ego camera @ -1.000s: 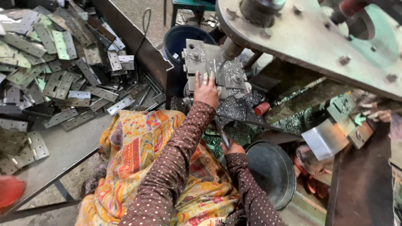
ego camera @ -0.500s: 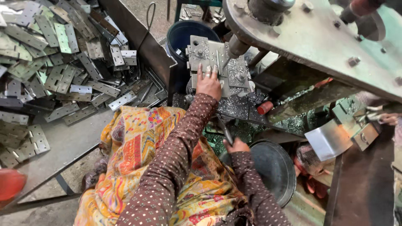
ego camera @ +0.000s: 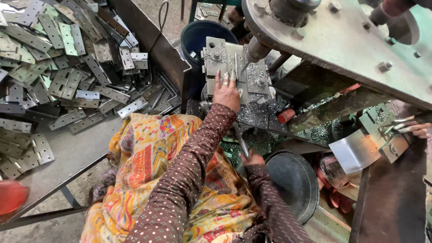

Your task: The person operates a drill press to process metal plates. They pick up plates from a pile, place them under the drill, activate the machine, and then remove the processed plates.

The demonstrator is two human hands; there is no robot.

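Pressing flat on the grey metal plate (ego camera: 225,56) in the press fixture (ego camera: 258,74), the left hand (ego camera: 226,92) holds it down with fingers spread, not gripping. Nearer the body, the right hand (ego camera: 252,158) is clenched around a metal lever (ego camera: 240,139). Positioning seems under way; pulling the lever would call for clearing those fingers. Left of both hands, cut hinge plates (ego camera: 67,76) heap on the counter (ego camera: 72,153).

Left hand (ego camera: 226,92) on press fixture (ego camera: 234,67); right hand (ego camera: 252,158) grips lever (ego camera: 240,140)
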